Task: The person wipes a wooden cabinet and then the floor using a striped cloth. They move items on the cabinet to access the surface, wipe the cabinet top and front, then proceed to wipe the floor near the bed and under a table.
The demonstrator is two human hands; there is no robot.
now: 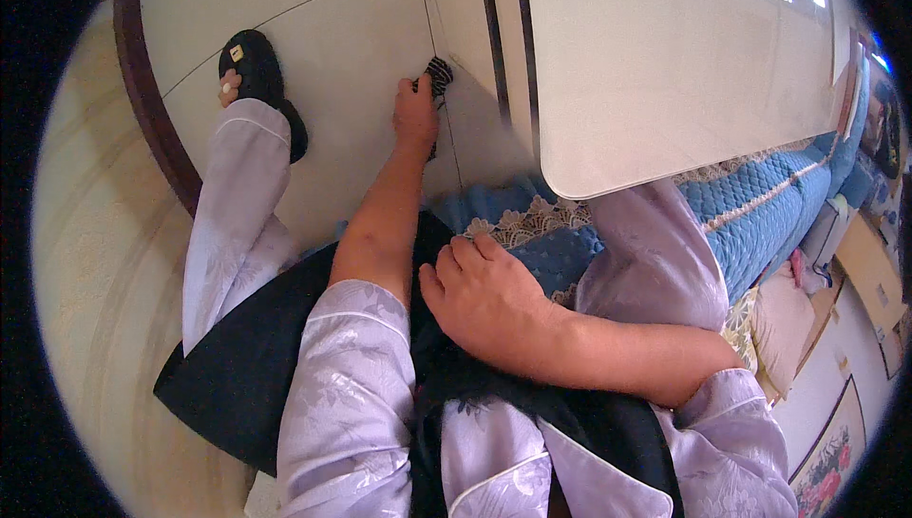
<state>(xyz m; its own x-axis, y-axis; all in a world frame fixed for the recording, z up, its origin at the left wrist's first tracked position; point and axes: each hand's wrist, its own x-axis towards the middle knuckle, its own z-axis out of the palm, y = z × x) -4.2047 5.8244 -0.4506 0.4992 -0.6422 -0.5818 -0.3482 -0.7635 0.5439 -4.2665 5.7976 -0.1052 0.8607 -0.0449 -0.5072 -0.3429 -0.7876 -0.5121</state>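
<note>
Down near the tiled floor, my left hand reaches forward with its fingers on a dark striped piece of cloth; whether they grip it is partly hidden. A little more dark material shows beside the wrist. My right hand lies palm down over the black apron on my lap, its fingers loosely curled; no object shows in it. One foot, at the left, wears a black shoe with a flower ornament.
At the upper right a glossy white tabletop covers one knee. Blue quilted seat fabric with lace trim runs beneath it. A dark brown strip edges the floor at left. Beige cushions lie far right.
</note>
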